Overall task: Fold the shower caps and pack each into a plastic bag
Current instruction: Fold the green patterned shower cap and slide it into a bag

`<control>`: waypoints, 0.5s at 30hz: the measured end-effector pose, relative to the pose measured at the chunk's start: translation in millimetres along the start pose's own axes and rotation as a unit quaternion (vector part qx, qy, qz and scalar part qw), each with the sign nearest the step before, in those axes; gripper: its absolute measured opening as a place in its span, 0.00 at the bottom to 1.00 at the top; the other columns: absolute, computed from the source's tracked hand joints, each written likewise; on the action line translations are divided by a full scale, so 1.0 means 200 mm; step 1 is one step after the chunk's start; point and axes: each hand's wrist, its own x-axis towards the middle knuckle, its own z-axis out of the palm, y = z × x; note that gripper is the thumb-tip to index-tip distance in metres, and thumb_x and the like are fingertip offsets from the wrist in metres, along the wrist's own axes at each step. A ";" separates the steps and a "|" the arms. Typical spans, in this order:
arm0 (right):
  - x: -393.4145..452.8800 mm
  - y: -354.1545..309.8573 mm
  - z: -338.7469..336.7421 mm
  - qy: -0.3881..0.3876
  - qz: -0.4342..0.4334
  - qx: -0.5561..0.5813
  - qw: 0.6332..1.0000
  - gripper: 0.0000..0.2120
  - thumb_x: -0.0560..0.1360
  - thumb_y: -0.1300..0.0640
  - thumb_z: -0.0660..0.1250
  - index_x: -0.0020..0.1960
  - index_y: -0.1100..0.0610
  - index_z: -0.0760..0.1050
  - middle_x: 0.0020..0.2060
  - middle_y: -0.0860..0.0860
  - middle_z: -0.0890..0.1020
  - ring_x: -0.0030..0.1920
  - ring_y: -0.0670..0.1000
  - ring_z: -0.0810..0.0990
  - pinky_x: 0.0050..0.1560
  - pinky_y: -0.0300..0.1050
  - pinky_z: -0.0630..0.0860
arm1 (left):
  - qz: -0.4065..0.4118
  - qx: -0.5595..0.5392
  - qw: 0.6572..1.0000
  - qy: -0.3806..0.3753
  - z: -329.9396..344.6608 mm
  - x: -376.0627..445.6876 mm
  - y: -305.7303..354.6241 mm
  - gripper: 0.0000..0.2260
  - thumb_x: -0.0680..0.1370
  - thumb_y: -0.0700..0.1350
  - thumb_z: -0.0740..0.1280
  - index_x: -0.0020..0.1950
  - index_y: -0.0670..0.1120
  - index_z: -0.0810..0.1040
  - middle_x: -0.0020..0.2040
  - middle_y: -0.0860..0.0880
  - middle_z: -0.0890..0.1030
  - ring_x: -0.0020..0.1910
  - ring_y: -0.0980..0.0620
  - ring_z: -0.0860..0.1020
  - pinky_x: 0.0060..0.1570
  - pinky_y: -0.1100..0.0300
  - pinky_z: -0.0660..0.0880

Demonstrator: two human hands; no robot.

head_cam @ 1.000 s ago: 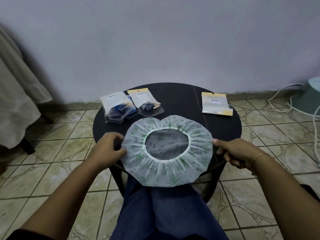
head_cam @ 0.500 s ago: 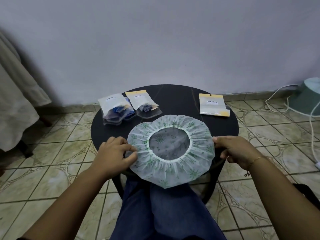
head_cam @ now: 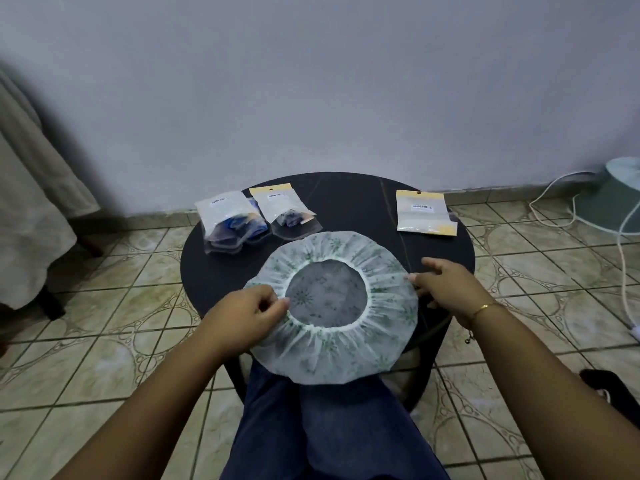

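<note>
A white shower cap (head_cam: 346, 355) with a green flower print lies spread open, opening up, on the near part of the round black table (head_cam: 353, 202); its near edge overhangs my lap. My left hand (head_cam: 247, 315) pinches the elastic rim at the cap's left side. My right hand (head_cam: 446, 285) holds the cap's right outer edge with thumb and fingers. Two packed plastic bags, a white-topped bag (head_cam: 230, 220) and a yellow-topped bag (head_cam: 285, 211), lie at the table's far left. A flat yellow-edged plastic bag (head_cam: 426, 213) lies at the far right.
My blue-trousered legs (head_cam: 329, 427) reach under the table. The floor is tiled. A draped cloth (head_cam: 31, 209) hangs at the left. White cables (head_cam: 623, 258) and a pale green object (head_cam: 613, 199) sit on the floor at the right. A dark item (head_cam: 613, 393) lies by my right arm.
My left hand has moved from the cap's outer left edge inward to its elastic rim. The cap has shifted a little further onto the table. My right hand's fingers have loosened on the right edge.
</note>
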 end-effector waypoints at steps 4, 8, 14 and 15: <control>0.03 -0.01 0.01 0.040 0.004 -0.023 0.999 0.19 0.76 0.55 0.66 0.64 0.63 0.73 0.52 0.59 0.81 0.41 0.52 0.79 0.35 0.43 0.71 | -0.081 -0.056 0.989 0.114 -0.05 0.07 0.00 0.16 0.77 0.56 0.63 0.36 0.47 0.75 0.33 0.51 0.78 0.34 0.51 0.76 0.38 0.55 0.73; 0.05 -0.03 0.03 0.028 0.038 -0.096 0.994 0.21 0.77 0.49 0.64 0.47 0.69 0.80 0.44 0.62 0.82 0.37 0.56 0.77 0.43 0.46 0.71 | -0.192 -0.126 0.968 0.102 -0.09 0.23 -0.07 0.15 0.78 0.54 0.62 0.39 0.44 0.75 0.37 0.48 0.78 0.39 0.47 0.75 0.43 0.55 0.71; 0.12 -0.05 0.08 0.009 0.080 -0.020 0.997 0.25 0.73 0.46 0.69 0.58 0.67 0.75 0.51 0.58 0.80 0.49 0.59 0.79 0.53 0.51 0.75 | -0.327 -0.339 0.882 -0.022 -0.08 0.37 -0.11 0.24 0.77 0.61 0.62 0.55 0.40 0.74 0.45 0.45 0.79 0.39 0.46 0.73 0.39 0.57 0.65; 0.12 -0.06 0.07 0.008 0.083 0.006 0.996 0.27 0.71 0.45 0.70 0.59 0.66 0.75 0.51 0.58 0.80 0.50 0.59 0.80 0.56 0.54 0.76 | -0.328 -0.331 0.884 -0.037 -0.08 0.38 -0.11 0.26 0.76 0.63 0.62 0.54 0.40 0.76 0.42 0.45 0.78 0.37 0.47 0.71 0.38 0.57 0.64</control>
